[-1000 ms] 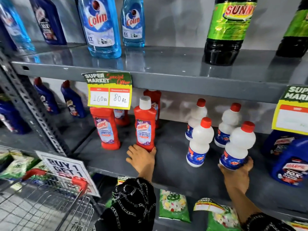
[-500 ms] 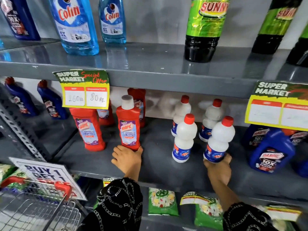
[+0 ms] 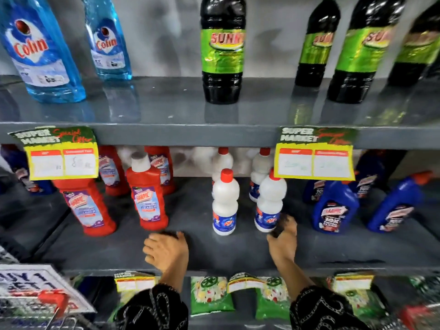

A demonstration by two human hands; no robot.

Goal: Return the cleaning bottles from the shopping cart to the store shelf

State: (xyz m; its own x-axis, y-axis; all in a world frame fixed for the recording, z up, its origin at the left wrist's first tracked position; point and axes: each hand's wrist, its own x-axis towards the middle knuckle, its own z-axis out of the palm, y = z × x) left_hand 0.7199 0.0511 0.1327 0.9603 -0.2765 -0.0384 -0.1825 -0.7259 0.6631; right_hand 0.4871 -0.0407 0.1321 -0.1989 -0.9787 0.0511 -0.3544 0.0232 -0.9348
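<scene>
Fingers (image 3: 287, 223) beside smooth white bottle (image 3: 270, 201)

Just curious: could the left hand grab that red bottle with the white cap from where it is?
Probably yes. The left hand lies open on the shelf just before the red bottle, nothing between them.

A red Harpic bottle (image 3: 148, 194) with a white cap is standing upright on the grey middle shelf (image 3: 238, 248), near its front edge. To its right, a white bottle (image 3: 270, 201) with a red cap and a blue label is standing upright too — just beside a matching white bottle (image 3: 225, 202), the two sitting apart from the red one.
</scene>
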